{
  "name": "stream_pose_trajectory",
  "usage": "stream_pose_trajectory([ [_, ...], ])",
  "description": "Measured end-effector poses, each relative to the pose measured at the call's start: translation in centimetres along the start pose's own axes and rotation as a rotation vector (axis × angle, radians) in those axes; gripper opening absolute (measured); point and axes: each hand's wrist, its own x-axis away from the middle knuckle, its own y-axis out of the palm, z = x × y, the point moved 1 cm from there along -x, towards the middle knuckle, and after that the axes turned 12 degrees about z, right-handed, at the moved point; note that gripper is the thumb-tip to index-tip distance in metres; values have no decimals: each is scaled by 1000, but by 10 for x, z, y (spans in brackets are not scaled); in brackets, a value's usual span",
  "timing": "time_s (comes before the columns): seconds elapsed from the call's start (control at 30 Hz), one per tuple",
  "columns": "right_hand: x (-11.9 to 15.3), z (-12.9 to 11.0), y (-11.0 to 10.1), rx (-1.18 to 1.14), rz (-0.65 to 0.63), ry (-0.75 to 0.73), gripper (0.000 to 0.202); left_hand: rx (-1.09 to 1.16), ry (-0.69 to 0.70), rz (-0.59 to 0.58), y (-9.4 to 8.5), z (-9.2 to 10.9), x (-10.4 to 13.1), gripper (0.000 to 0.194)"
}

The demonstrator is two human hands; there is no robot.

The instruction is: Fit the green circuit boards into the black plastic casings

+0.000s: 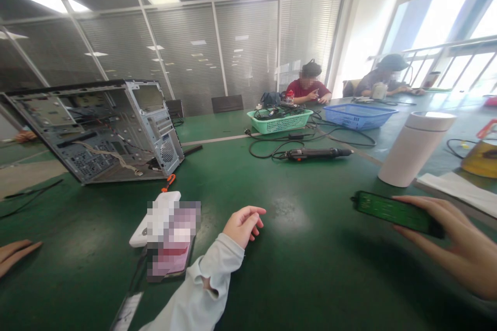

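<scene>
"Over the bench (pixel 303 274), what's the right grip (pixel 456 245) holding?"
"A green-faced slab (pixel 392 211), clasped by its long edges, near the pale tumbler (pixel 415 152)."
"And the left grip (pixel 241 225)?"
"Loosely curled, apparently empty."
"Handling?"
"Probably light, stiff, perhaps fragile; best taken by the edges, off its face."

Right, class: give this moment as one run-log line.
right hand: holds green board | left hand: empty, loosely curled | computer case: side open | black tool: lying on table

Free tabletop (pixel 310 240) separates left hand (pixel 244 223) and board (pixel 394 212) (screwdriver (pixel 318 153) beyond).
</scene>
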Motion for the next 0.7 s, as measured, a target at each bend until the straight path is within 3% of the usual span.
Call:
stream_pose_trajectory([
  [0.13,-2,-71,51,-316,-205,-146,36,77,1,27,-1,-1,0,38],
  [0.3,2,-136,94,-577,-427,-113,35,213,-33,126,-5,-10,-9,51],
  [0.4,2,-146,108,-584,-373,-152,35,258,-37,141,-6,-15,-13,55],
  [0.53,1,-138,120,-536,-230,-209,33,218,0,101,-5,-13,-9,53],
  [0.6,0,-131,124,-546,-188,-195,32,127,87,85,-5,-8,-2,50],
  [0.7,-2,-124,127,-611,-162,-117,32,-76,328,79,-4,0,11,52],
])
